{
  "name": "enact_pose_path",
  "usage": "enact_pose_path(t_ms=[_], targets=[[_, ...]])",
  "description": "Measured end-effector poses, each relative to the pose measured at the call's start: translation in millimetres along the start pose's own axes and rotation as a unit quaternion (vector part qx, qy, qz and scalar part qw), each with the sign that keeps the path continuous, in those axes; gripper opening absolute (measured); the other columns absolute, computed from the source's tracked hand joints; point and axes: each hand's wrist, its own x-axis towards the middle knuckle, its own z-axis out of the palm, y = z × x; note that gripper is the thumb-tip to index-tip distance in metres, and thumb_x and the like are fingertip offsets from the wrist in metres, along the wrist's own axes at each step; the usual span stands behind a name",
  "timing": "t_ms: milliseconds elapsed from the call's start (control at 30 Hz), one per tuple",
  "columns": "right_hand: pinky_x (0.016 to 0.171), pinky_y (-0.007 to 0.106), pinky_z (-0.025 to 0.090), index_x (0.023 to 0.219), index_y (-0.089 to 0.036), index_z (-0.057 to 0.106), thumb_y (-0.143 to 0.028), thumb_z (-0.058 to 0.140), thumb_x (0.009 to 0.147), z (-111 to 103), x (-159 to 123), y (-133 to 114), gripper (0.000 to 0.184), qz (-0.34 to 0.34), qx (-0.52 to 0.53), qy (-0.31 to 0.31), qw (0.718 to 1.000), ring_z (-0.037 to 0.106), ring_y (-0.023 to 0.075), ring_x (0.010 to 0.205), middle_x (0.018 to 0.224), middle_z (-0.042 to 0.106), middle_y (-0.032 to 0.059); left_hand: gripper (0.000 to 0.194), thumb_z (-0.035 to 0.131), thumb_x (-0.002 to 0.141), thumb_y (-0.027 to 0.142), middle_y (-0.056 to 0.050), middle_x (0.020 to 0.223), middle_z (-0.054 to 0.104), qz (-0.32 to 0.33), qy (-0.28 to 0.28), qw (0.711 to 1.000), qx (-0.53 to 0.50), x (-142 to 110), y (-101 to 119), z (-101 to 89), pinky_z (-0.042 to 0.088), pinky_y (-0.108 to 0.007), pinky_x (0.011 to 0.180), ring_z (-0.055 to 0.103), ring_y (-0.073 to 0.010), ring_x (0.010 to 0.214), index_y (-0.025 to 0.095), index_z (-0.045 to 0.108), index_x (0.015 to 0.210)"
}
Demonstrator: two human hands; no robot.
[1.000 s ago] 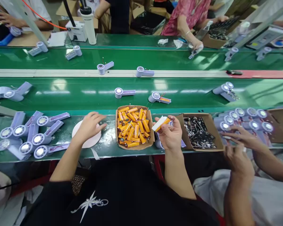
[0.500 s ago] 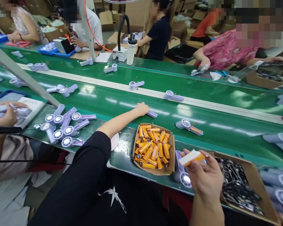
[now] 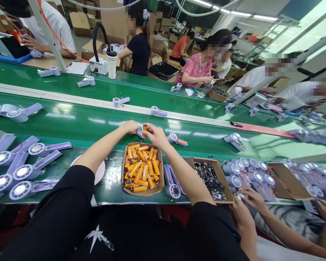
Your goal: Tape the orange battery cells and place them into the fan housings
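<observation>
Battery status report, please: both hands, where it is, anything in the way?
Left hand holds fan. Right hand pinches battery, close by the fan; contact unclear. Box on near side, seemingly not blocking.

Through the head camera I see a shiny green table (image 3: pixel 112 179). A box of orange batteries (image 3: pixel 157 189) sits on it. Purple fans (image 3: pixel 174 191) lie just right of that, then a box of black parts (image 3: pixel 227 178). A round white pad (image 3: pixel 100 173) and more fans (image 3: pixel 22 172) lie on the left.
</observation>
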Motion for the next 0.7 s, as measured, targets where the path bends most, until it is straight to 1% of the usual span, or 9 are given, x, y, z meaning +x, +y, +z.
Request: enact_pose_path(t_ms=[33, 100, 167, 200, 267, 367, 467, 533, 700], targets=[[0.099, 0.036, 0.062, 0.145, -0.019, 0.069, -0.034, 0.066, 0.101, 2.1, 2.8, 4.8, 0.047, -0.004, -0.038, -0.010, 0.999, 0.082, 0.0240, 0.102, 0.118, 0.087, 0.0087, 0.018, 0.084, 0.076, 0.035, -0.013, 0.094, 0.082, 0.001, -0.013, 1.000, 0.000, 1.2, -3.3, -3.3, 0.051, -0.037, 0.102, 0.072, -0.0318, 0.110, 0.022, 0.083, 0.088], [0.097, 0.034, 0.061, 0.152, -0.020, 0.064, -0.032, 0.064, 0.105, 5.2, 7.3, 15.7, 0.048, 0.016, -0.107, -0.022, 0.994, 0.083, 0.0244, 0.104, 0.119, 0.087, 0.0090, 0.019, 0.081, 0.081, 0.040, -0.007, 0.094, 0.083, 0.002, -0.037, 0.999, 0.005, 3.1, -8.9, -9.6, 0.051, -0.030, 0.096, 0.074, -0.0264, 0.104, 0.025, 0.085, 0.093], [0.096, 0.033, 0.060, 0.155, -0.020, 0.061, -0.032, 0.063, 0.107, 7.6, 12.6, 27.0, 0.049, 0.045, -0.150, -0.033, 0.987, 0.083, 0.0242, 0.108, 0.121, 0.087, 0.0095, 0.023, 0.076, 0.090, 0.043, -0.004, 0.100, 0.084, -0.001, -0.037, 0.999, 0.005, 3.9, -11.5, -12.7, 0.052, -0.027, 0.095, 0.074, -0.0229, 0.106, 0.027, 0.084, 0.103], [0.096, 0.033, 0.060, 0.155, -0.020, 0.060, -0.031, 0.064, 0.107, 9.0, 15.5, 32.0, 0.049, 0.054, -0.164, -0.040, 0.984, 0.083, 0.0238, 0.110, 0.123, 0.086, 0.0100, 0.025, 0.073, 0.096, 0.044, -0.004, 0.106, 0.084, -0.004, -0.030, 1.000, 0.004, 4.1, -11.3, -12.7, 0.052, -0.028, 0.097, 0.074, -0.0222, 0.108, 0.026, 0.083, 0.109], [0.098, 0.033, 0.059, 0.153, -0.021, 0.062, -0.029, 0.065, 0.107, 12.0, 21.0, 39.9, 0.046, 0.060, -0.189, -0.055, 0.979, 0.082, 0.0235, 0.110, 0.125, 0.086, 0.0106, 0.031, 0.068, 0.104, 0.047, -0.007, 0.117, 0.081, -0.013, -0.012, 1.000, 0.002, 4.6, -8.6, -10.0, 0.056, -0.036, 0.103, 0.073, -0.0225, 0.112, 0.022, 0.078, 0.120], [0.096, 0.032, 0.059, 0.148, -0.023, 0.067, -0.029, 0.068, 0.107, 16.8, 25.0, 45.6, 0.041, 0.066, -0.233, -0.085, 0.966, 0.082, 0.0243, 0.107, 0.121, 0.087, 0.0101, 0.040, 0.069, 0.108, 0.049, -0.010, 0.130, 0.075, -0.029, 0.007, 1.000, -0.009, 7.0, -1.0, -2.5, 0.061, -0.049, 0.105, 0.073, -0.0247, 0.116, 0.017, 0.071, 0.131], [0.096, 0.034, 0.059, 0.146, -0.025, 0.070, -0.033, 0.069, 0.107, 20.7, 23.8, 46.8, 0.040, 0.072, -0.283, -0.125, 0.948, 0.082, 0.0273, 0.106, 0.116, 0.087, 0.0109, 0.041, 0.072, 0.107, 0.047, -0.011, 0.136, 0.072, -0.045, 0.023, 0.998, -0.025, 10.0, 5.8, 5.2, 0.063, -0.051, 0.105, 0.072, -0.0261, 0.120, 0.018, 0.070, 0.136], [0.097, 0.036, 0.058, 0.148, -0.025, 0.069, -0.036, 0.067, 0.109, 22.8, 23.2, 47.0, 0.041, 0.075, -0.311, -0.152, 0.935, 0.081, 0.0295, 0.109, 0.117, 0.086, 0.0129, 0.041, 0.072, 0.107, 0.046, -0.012, 0.138, 0.071, -0.051, 0.032, 0.998, -0.037, 11.3, 8.3, 9.6, 0.063, -0.052, 0.106, 0.072, -0.0268, 0.122, 0.018, 0.069, 0.137], [0.101, 0.043, 0.057, 0.157, -0.033, 0.066, -0.052, 0.061, 0.110, 27.8, 32.4, 46.3, 0.051, 0.072, -0.355, -0.216, 0.907, 0.078, 0.0349, 0.120, 0.134, 0.082, 0.0162, 0.041, 0.073, 0.107, 0.046, -0.011, 0.138, 0.072, -0.056, 0.046, 0.995, -0.065, 15.0, 13.7, 15.0, 0.063, -0.052, 0.107, 0.072, -0.0268, 0.122, 0.018, 0.069, 0.137]])
